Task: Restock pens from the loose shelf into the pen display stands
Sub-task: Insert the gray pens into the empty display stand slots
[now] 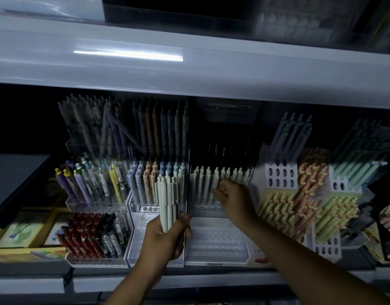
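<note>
To the left of the left hand, a clear stand of red and dark pens (90, 236) is sitting low, with purple and yellow pens (88, 183) standing in the tier above it. The left hand (167, 236) is gripping a bundle of pale pens (167, 201) upright, its fingers wrapped tightly round the lower barrels. Just behind the bundle, blue and peach pens (143, 181) are standing in a clear tray. Between the two hands, the clear display stand (216, 241) is showing rows of open holes on its lower tiers, while a row of pale pens (203, 179) is standing along its upper tier. The right hand (232, 197) is reaching into that row, thumb and curled fingers pinching one pale pen (216, 177). Right of the right hand, stepped stands of yellow, peach and green pens (299, 208) are leaning back.
</note>
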Action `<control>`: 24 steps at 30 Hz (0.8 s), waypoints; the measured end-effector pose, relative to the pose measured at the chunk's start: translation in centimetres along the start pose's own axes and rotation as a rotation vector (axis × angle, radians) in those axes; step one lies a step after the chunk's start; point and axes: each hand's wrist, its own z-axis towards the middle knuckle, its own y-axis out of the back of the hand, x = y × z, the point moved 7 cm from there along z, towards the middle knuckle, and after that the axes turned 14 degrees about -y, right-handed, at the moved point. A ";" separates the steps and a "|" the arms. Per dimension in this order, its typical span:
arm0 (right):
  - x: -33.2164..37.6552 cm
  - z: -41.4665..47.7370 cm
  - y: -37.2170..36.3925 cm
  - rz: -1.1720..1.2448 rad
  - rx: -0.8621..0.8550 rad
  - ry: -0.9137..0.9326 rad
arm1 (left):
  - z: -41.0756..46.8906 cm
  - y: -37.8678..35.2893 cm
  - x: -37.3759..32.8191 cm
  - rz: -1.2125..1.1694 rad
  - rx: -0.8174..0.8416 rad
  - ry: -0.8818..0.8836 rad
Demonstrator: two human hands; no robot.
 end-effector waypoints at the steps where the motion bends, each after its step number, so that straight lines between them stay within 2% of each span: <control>1: -0.1 -0.1 0.0 0.003 -0.021 -0.005 | 0.0 0.0 0.0 -0.001 -0.003 0.000; 6: -0.8 -0.7 -0.6 0.019 -0.074 -0.014 | 0.0 -0.2 -0.2 0.012 0.001 -0.009; 14: -1.7 -1.6 -0.2 0.236 -0.040 -0.204 | -0.2 -0.7 -0.2 0.026 0.046 -0.005; 18: 0.9 -4.0 1.8 0.360 -0.127 -0.212 | 0.0 -0.5 -0.1 0.036 0.036 -0.007; 21: 3.5 -6.1 1.7 0.629 0.093 -0.250 | 0.2 -0.5 0.0 0.028 0.031 -0.013; 24: 5.2 -7.5 1.0 0.654 0.275 -0.248 | 0.3 -0.9 -0.1 0.022 0.033 -0.012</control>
